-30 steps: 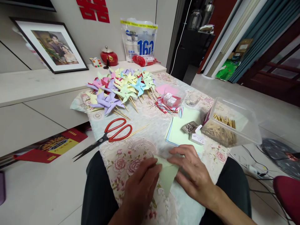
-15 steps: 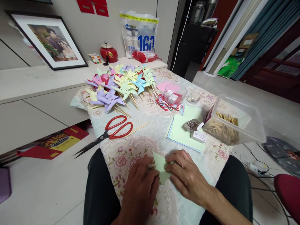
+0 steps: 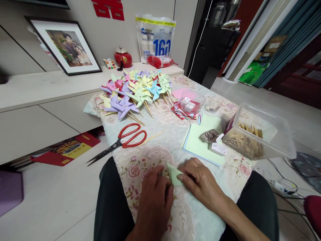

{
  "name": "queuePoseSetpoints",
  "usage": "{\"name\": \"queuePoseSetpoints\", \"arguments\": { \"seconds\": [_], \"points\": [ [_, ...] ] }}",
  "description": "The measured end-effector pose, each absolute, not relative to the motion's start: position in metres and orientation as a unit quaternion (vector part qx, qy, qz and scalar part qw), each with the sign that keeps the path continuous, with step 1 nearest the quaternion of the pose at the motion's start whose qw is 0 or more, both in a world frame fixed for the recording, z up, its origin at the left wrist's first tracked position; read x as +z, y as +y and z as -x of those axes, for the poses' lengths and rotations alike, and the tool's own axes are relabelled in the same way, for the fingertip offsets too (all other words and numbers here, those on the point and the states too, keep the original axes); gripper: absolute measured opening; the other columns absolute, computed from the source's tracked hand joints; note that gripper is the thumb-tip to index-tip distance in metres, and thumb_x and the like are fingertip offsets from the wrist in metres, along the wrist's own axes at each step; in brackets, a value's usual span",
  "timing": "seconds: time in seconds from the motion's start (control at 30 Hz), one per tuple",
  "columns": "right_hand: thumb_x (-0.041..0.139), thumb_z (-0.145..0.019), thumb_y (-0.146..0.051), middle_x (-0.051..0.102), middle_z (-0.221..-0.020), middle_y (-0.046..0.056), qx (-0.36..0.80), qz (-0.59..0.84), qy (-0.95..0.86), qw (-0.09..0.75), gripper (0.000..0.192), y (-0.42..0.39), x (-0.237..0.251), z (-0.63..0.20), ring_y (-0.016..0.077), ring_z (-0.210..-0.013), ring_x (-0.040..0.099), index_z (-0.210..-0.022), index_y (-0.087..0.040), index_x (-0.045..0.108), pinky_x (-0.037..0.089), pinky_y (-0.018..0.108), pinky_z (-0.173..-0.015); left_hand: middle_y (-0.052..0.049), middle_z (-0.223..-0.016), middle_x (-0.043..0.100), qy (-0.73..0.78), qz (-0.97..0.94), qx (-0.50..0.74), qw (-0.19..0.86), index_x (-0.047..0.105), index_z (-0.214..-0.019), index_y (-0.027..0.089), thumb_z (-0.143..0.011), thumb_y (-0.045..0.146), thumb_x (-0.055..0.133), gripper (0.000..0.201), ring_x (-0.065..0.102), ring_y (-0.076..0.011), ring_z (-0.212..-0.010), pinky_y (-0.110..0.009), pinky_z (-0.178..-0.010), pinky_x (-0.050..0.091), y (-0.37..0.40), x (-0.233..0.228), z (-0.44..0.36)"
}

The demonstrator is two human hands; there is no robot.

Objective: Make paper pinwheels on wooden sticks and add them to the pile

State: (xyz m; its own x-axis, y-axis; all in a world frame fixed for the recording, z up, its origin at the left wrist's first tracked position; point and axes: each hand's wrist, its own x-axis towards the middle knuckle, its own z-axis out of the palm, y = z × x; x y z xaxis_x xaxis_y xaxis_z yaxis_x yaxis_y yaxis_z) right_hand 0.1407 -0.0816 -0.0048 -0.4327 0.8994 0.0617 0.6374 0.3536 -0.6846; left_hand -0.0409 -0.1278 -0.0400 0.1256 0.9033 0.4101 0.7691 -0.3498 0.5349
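A small folded piece of light green paper (image 3: 175, 176) stands up at a slant over the tablecloth near my lap. My right hand (image 3: 202, 184) pinches its right side, thumb on the near face and the other fingers behind. At its lower left edge, my left hand (image 3: 155, 195) has its bent fingers closed on the paper; the fingertips are partly hidden. Beyond my left hand lie red-handled scissors (image 3: 119, 143), blades over the table's left edge. Two thin wooden sticks (image 3: 152, 136) rest beside the handles.
Finished paper pinwheels (image 3: 135, 90) on sticks are heaped at the back left. To the right are stacked paper sheets (image 3: 198, 147), a small open box of pins (image 3: 209, 135), a white box (image 3: 217, 148) and a clear plastic bin (image 3: 271, 140) of short sticks. A framed photo (image 3: 72, 50) leans behind.
The green paper has gone from lying nearly flat to a narrower, raised fold. My right thumb has come onto its face. The view has swung slightly left.
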Motion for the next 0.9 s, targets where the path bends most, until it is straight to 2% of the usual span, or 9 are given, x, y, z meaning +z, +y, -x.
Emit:
{"name": "queuePoseSetpoints", "arguments": {
  "seconds": [0.17,0.3,0.5,0.63,0.9],
  "points": [
    [0.061,-0.093,-0.021,0.064,-0.082,0.005,0.293,0.505,-0.790,0.188,0.005,-0.076,-0.002,-0.138,0.0236,-0.084,0.054,-0.093,-0.019,0.065,0.041,0.037,-0.074,-0.016,-0.121,0.054,0.576,-0.731,0.352,0.102,0.055,-0.096,0.019,-0.086,0.011,0.054,0.012,0.059,-0.0279,-0.111,-0.046,-0.084,0.059,-0.130,-0.039,0.043],
    [0.064,-0.090,-0.021,0.062,-0.079,0.003,0.289,0.513,-0.791,0.169,0.005,-0.074,0.000,-0.136,0.0231,-0.082,0.054,-0.095,-0.019,0.066,0.040,0.036,-0.073,-0.016,-0.119,0.053,0.547,-0.755,0.357,0.057,0.056,-0.109,0.015,-0.088,0.008,0.052,0.023,0.058,-0.0265,-0.109,-0.043,-0.084,0.058,-0.133,-0.037,0.043],
    [0.065,-0.089,-0.020,0.061,-0.074,0.002,0.301,0.512,-0.784,0.182,0.005,-0.072,-0.002,-0.135,0.0218,-0.079,0.055,-0.093,-0.020,0.068,0.040,0.035,-0.073,-0.011,-0.104,0.065,0.500,-0.790,0.356,0.002,0.062,-0.106,0.015,-0.087,0.004,0.051,0.025,0.058,-0.0260,-0.104,-0.042,-0.089,0.052,-0.140,-0.039,0.042],
    [0.066,-0.088,-0.019,0.061,-0.074,0.001,0.331,0.520,-0.760,0.208,0.010,-0.072,-0.002,-0.136,0.0199,-0.076,0.057,-0.097,-0.020,0.069,0.041,0.034,-0.072,-0.010,-0.107,0.070,0.499,-0.793,0.348,-0.013,0.064,-0.110,0.014,-0.086,0.003,0.051,0.029,0.058,-0.0269,-0.109,-0.044,-0.093,0.048,-0.146,-0.044,0.045],
    [0.066,-0.086,-0.014,0.056,-0.067,-0.003,0.351,0.508,-0.764,0.189,0.009,-0.078,0.002,-0.140,0.0168,-0.072,0.054,-0.080,-0.022,0.063,0.040,0.029,-0.068,-0.010,-0.114,0.072,0.477,-0.812,0.332,-0.043,0.064,-0.116,0.013,-0.085,0.005,0.050,0.035,0.059,-0.0275,-0.116,-0.043,-0.099,0.046,-0.155,-0.047,0.049]
  ]
}}
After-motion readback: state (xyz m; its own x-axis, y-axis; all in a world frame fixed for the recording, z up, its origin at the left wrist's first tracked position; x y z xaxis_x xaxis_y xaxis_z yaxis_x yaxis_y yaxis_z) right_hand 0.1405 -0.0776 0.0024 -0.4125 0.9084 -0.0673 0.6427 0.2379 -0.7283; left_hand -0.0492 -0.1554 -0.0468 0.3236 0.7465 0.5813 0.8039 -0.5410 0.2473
